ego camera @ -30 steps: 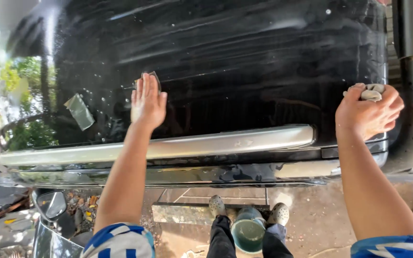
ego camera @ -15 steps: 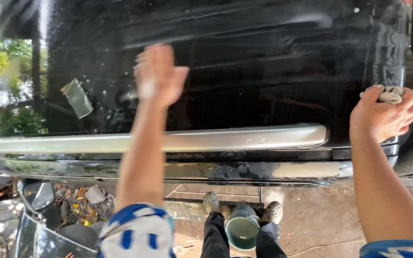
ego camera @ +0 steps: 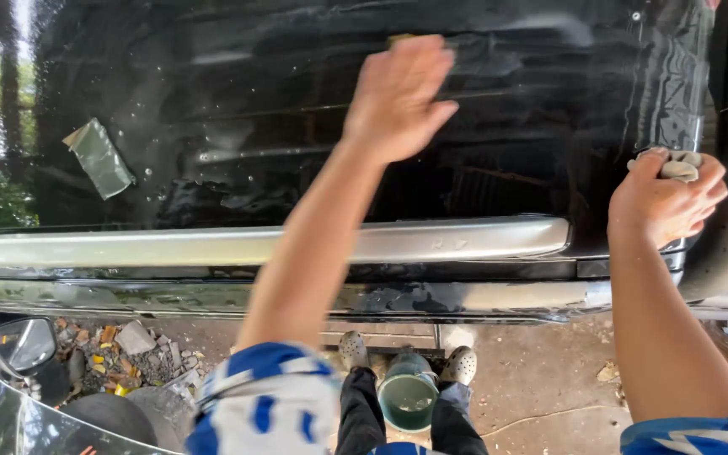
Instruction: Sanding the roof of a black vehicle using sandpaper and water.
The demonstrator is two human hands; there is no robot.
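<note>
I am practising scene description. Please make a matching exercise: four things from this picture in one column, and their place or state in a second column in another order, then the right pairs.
Things:
1. left hand
2. right hand
3. green bucket
4. grey tape patch

Places or states:
A. on the ground between the person's feet
B. stuck on the wet black car panel, far left
C. open and flat against the panel
D. closed around a small cloth at the panel's right edge

Pairs: 1-C, 2-D, 3-A, 4-B
</note>
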